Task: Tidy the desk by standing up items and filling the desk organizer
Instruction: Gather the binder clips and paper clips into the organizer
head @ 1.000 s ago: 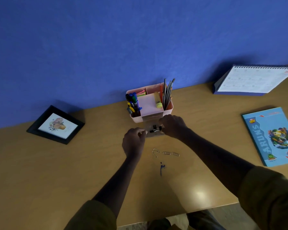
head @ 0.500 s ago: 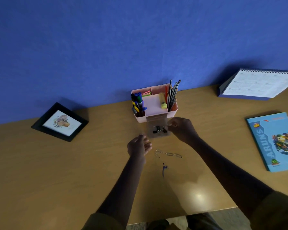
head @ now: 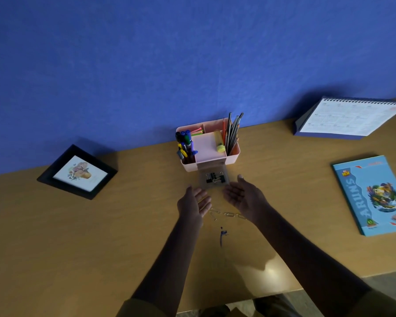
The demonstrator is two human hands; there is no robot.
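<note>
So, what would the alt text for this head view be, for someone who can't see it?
An open left hand and open right hand flank loose paper clips on a desk, before a pink organizer whose clear drawer holds binder clips. A frame lies flat at left; a book and calendar at right.

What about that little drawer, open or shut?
Open: the drawer sticks out from the organizer's front, with binder clips showing inside.

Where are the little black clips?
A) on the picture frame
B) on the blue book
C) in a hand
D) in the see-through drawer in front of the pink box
D: the black clips lie in the clear drawer pulled out of the pink box.
</note>
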